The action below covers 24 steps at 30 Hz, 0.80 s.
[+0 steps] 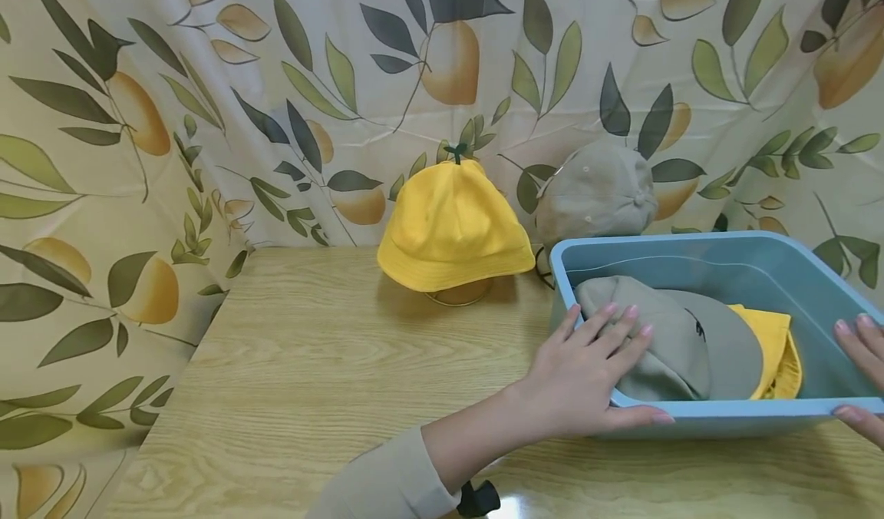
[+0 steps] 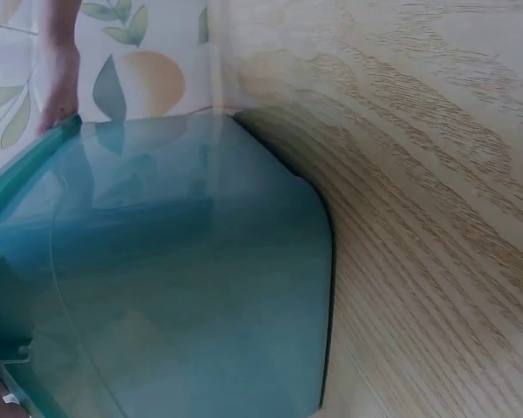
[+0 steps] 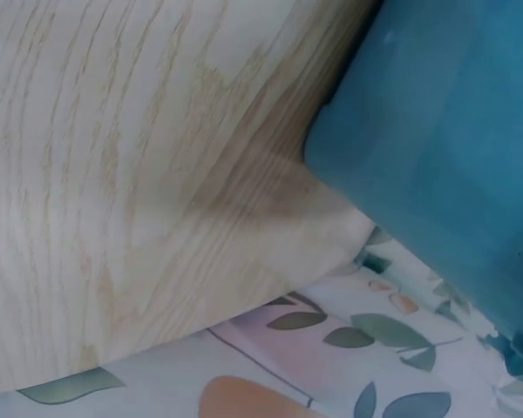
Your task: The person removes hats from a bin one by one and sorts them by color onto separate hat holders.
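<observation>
A light blue plastic bin [image 1: 725, 409] stands on the table at the right of the head view. Over its front left corner lies my left hand [image 1: 583, 381], fingers straight and spread across the rim, thumb along the front edge. My right hand [image 1: 866, 365] touches the opposite front corner, partly cut off by the frame edge. Inside the bin, a grey-beige cap [image 1: 728, 342] lies on its side near the left fingertips. Folded yellow cloth [image 1: 776, 350] shows beyond its brim. The left wrist view shows the bin's outer wall [image 2: 192, 279].
A yellow bucket hat [image 1: 456, 227] with a small green sprout on top sits on a low stand at the table's back. Behind the bin, a beige cap [image 1: 601, 189] is perched upright. A fruit-and-leaf patterned curtain [image 1: 290, 120] borders the wooden table [image 1: 331, 365].
</observation>
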### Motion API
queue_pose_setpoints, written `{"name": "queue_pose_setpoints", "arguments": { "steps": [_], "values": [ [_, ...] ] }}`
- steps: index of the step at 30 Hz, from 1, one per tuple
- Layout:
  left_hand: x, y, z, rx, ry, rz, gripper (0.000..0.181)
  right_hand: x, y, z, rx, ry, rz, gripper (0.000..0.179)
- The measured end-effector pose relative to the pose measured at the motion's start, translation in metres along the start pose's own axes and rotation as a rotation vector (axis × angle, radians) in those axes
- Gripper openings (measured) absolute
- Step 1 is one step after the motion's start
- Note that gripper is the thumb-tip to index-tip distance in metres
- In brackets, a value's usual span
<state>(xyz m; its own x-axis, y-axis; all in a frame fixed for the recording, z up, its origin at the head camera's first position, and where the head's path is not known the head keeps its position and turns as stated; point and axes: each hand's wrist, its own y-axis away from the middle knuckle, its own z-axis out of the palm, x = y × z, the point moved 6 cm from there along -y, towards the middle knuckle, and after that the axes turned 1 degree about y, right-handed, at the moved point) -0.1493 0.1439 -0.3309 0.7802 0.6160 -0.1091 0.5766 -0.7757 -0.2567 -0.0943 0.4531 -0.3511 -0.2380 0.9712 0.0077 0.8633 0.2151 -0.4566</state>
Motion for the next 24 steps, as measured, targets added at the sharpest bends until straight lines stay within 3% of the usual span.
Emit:
{"name": "queue_pose_setpoints", "arguments": {
  "steps": [6, 13, 24],
  "values": [
    [-0.006, 0.009, -0.002, 0.012, 0.008, 0.004, 0.087, -0.017, -0.004, -0.003, -0.065, 0.041, 0.035, 0.105],
    [-0.014, 0.02, -0.005, 0.046, 0.016, 0.013, 0.086, -0.041, -0.016, -0.011, 0.055, 0.007, -0.051, 0.1],
    [-0.022, 0.036, -0.01, 0.117, 0.019, 0.028, 0.085, -0.061, -0.021, -0.011, 0.042, -0.036, -0.069, 0.098]
  ]
}}
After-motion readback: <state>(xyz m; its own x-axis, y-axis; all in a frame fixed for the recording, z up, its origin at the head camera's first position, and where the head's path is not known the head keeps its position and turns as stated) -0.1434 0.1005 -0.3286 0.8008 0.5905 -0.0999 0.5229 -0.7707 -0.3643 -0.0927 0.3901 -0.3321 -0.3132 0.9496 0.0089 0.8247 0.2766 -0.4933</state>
